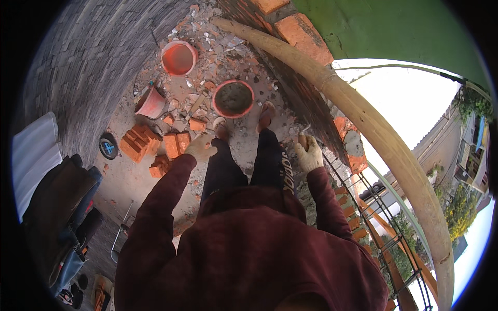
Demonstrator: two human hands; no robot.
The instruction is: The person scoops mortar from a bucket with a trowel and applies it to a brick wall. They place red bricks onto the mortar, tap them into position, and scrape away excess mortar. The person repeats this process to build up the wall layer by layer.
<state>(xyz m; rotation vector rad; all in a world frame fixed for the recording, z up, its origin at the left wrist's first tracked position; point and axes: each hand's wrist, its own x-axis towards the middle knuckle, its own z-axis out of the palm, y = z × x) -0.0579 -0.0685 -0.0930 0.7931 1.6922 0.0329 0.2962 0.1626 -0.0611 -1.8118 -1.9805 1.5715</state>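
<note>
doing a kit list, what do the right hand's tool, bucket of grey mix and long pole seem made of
Tool handle: probably smooth wood, being brown; bent shank: likely dull metal, thin, pale grey. Bucket: likely matte plastic, by its reddish rim. Pole: bamboo or wood, smoothish, tan with ringed joint.

One hand tool point(302, 138) (three buckets point(153, 104))

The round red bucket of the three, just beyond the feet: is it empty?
No: the bucket holds a grey, mortar-like mix, visible inside its rim. I cannot tell its depth.
</note>
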